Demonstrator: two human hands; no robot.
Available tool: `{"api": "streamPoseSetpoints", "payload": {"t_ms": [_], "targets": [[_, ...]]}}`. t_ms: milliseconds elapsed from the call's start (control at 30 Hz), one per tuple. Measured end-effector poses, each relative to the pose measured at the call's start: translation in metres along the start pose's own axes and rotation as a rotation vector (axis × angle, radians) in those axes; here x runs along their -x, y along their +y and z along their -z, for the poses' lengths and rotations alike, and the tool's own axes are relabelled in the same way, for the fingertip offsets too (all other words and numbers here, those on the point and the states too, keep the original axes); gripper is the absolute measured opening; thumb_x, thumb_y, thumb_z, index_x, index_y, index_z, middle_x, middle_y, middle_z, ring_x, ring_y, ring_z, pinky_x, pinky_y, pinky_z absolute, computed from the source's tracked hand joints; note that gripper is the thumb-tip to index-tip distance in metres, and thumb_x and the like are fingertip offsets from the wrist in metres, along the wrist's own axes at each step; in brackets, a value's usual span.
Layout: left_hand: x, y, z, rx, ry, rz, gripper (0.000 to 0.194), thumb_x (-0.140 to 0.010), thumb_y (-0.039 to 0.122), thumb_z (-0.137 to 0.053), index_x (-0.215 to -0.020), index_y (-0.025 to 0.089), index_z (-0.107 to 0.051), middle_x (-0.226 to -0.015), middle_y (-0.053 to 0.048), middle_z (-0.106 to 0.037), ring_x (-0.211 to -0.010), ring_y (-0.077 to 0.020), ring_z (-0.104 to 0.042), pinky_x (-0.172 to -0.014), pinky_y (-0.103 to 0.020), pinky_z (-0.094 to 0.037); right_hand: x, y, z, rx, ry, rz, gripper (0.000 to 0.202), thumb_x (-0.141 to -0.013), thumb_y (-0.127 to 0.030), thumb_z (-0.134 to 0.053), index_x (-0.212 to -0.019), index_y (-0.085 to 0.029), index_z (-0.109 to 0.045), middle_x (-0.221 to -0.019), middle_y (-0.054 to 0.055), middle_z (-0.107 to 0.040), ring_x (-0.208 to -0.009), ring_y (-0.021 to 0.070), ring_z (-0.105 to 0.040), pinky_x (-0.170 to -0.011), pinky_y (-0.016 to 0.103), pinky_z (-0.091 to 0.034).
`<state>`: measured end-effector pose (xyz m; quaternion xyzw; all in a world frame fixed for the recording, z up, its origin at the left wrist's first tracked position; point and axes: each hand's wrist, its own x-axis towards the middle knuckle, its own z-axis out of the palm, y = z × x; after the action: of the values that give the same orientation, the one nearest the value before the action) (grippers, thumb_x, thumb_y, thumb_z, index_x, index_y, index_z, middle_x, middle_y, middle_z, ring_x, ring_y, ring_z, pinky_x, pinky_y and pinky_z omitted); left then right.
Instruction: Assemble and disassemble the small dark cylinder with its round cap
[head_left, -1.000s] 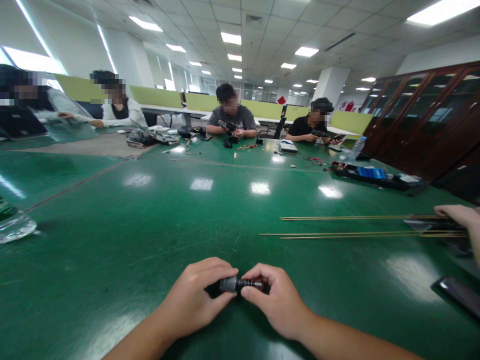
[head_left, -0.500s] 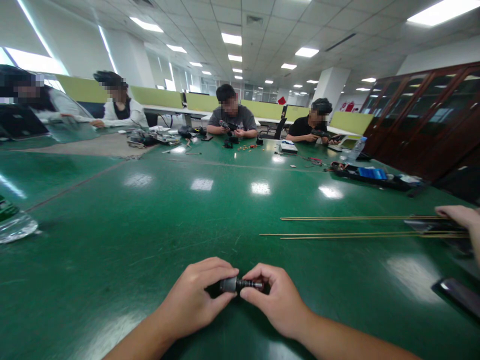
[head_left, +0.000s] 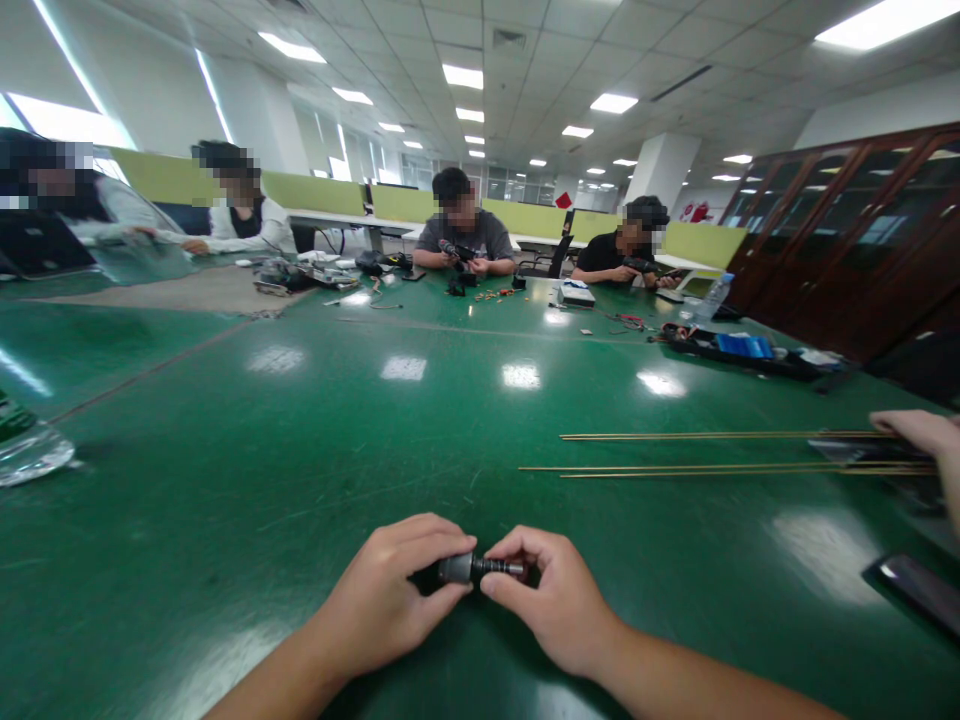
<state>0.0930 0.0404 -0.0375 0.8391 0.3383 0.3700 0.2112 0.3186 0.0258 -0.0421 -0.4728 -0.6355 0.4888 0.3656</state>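
Note:
Low in the middle of the head view is a small dark cylindrical part with a ribbed shaft [head_left: 484, 569] and a silvery tip. It lies sideways between my hands, close above or on the green table [head_left: 360, 430]; which, I cannot tell. My left hand [head_left: 397, 575] is closed around its wide dark body, thumb below and fingers above. From the other side, my right hand [head_left: 555, 595] is closed on the ribbed shaft end in a pinch. My curled right fingers partly hide that end.
Thin brass-coloured rods [head_left: 675, 468] lie at right, by another person's hand [head_left: 919, 432]. A dark phone-like object [head_left: 919, 595] is nearer me. A clear bottle [head_left: 34, 440] stands at left. Across the table, several people sit among tools, a black tray [head_left: 690, 345] and loose parts.

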Motion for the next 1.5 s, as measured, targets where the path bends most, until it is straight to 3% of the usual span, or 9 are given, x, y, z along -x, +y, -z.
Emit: {"api": "streamPoseSetpoints", "payload": {"t_ms": [1500], "targets": [[-0.0017, -0.0006, 0.0033, -0.007, 0.015, -0.009, 0.030, -0.084, 0.018, -0.070, -0.113, 0.024, -0.069, -0.104, -0.006, -0.070, -0.094, -0.0172, -0.067, -0.082, -0.030, -0.056, 0.0002, -0.0032, 0.0015, -0.016, 0.010, -0.011, 0.012, -0.082, -0.028, -0.072, -0.087, -0.017, -0.070, -0.070, -0.002, -0.057, -0.065, 0.0127, -0.049, -0.061, 0.024, -0.037]]}}
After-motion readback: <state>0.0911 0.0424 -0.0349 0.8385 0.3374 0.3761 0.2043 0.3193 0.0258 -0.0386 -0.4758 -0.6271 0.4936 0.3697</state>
